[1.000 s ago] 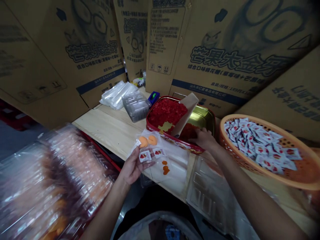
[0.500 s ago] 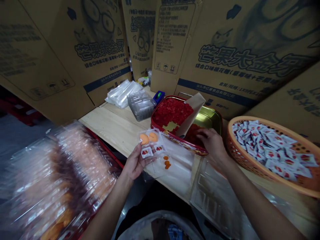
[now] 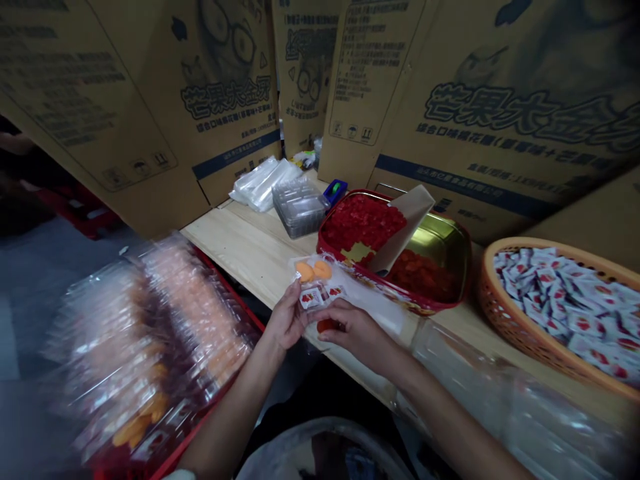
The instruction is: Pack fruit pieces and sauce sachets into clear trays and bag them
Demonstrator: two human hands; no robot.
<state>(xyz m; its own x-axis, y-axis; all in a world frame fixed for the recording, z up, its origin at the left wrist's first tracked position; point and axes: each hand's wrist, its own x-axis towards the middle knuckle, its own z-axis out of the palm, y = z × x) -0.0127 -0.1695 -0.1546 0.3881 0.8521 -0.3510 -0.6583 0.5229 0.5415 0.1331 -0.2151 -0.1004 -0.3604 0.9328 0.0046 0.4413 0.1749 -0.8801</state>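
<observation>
My left hand point(image 3: 289, 322) grips the left edge of a clear plastic tray point(image 3: 320, 287) at the table's front edge. In the tray lie two orange candies point(image 3: 313, 271) and two small white sachets with red print point(image 3: 320, 295). My right hand point(image 3: 353, 331) is at the tray's near side, fingers curled over something small and red-orange point(image 3: 327, 326) by the tray's near compartments. Just behind stands a red and gold tin point(image 3: 453, 243) of red candy pieces, with a brown card scoop point(image 3: 405, 223) leaning in it.
An orange basket point(image 3: 505, 319) full of white sachets sits at the right. Stacked clear trays point(image 3: 299, 207) and plastic bags point(image 3: 260, 183) lie at the back of the wooden table point(image 3: 235, 243). Filled clear packs point(image 3: 150, 333) pile in a red crate at the left. Cardboard boxes point(image 3: 450, 100) wall the table.
My right hand has left the red tin and come back to the near side of the clear tray. The view has shifted, so everything sits further right.
</observation>
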